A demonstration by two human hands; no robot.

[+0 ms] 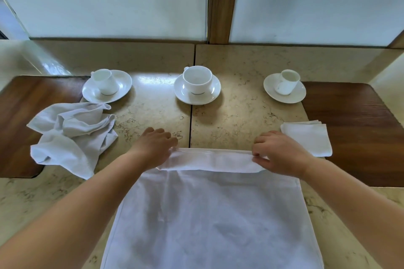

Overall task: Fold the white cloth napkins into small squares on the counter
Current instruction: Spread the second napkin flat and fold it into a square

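Beige marble counter (240, 116) with dark wood end panels (360, 126) beneath frosted panes; left hand (153, 148) and right hand (279, 153) pinch the flat napkin's (207, 214) turned-over far edge.

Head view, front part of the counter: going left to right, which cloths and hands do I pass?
Crumpled napkins → left hand → rolled far edge of the spread napkin → right hand → folded napkin square.
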